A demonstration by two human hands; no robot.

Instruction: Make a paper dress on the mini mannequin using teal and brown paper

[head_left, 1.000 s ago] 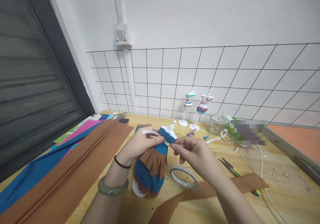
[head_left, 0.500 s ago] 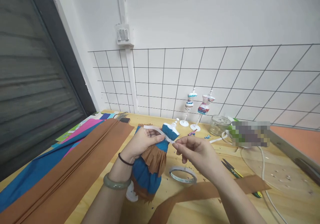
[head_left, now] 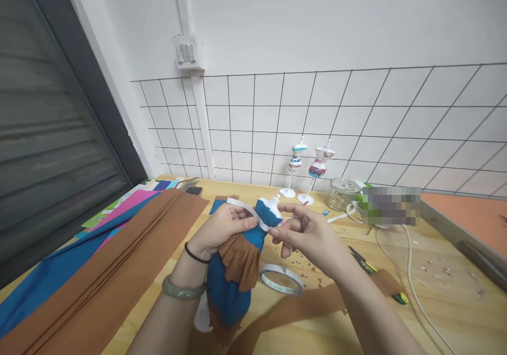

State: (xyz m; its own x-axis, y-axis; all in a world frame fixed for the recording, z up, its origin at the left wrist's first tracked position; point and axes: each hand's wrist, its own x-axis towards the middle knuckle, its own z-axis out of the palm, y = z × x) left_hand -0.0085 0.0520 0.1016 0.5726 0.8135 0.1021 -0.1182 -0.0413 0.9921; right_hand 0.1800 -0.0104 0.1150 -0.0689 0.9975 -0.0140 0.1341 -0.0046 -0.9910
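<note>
A miniature dress form (head_left: 269, 213) leans in my left hand (head_left: 224, 229), dressed in a blue bodice and a gathered brown-and-blue crepe paper skirt (head_left: 232, 302). My left fingers and thumb are closed on the form's waist side and on a strip of white tape (head_left: 240, 205), whose loose end sticks up to the left. The strip curves across the front below the bust. My right hand (head_left: 311, 239) presses the strip's other end at the waist with its thumb; the index finger reaches behind the bust. A tape roll (head_left: 279, 288) lies just below my right hand.
Brown crepe paper (head_left: 158, 239) and coloured sheets cover the left side. Two small dress forms (head_left: 318, 166) stand by the wall grid, beside a glass jar (head_left: 343, 194). Scissors (head_left: 362, 260), a brown strip (head_left: 301, 307) and a white cable (head_left: 414, 286) lie at right.
My right index finger has moved up and forward behind the bust, while the thumb stays by the waist, bringing the tape close against it. The view has shifted slightly.
</note>
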